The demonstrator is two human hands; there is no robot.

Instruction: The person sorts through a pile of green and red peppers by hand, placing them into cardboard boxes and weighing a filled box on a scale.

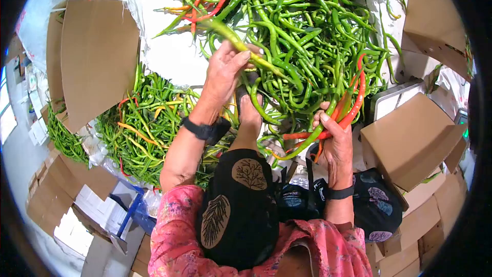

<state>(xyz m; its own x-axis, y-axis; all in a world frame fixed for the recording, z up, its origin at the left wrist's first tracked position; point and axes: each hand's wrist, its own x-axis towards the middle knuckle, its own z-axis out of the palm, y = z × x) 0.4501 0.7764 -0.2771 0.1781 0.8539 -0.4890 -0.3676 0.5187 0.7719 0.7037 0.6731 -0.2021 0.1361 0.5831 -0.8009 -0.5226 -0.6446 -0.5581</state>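
My left hand [225, 69] is closed around a long yellow-green chili pepper [261, 62], which extends past both sides of the fingers and is blurred at its upper end. In my right hand [334, 136] is a bunch of long chili peppers [353, 110], some red and some green, sticking out above and to the left of the fist. Beyond both hands spreads a big heap of green chili peppers [307, 31] on white sheeting [169, 56]. A few red and orange chili peppers [212, 5] lie at the heap's left edge.
At lower left lies another pile of mixed green, yellow and red peppers [138, 123]. A cardboard box [97, 61] stands at the left, with another cardboard box [410, 136] at the right. My foot [250, 107] rests between the piles. A blue frame [132, 210] is at lower left.
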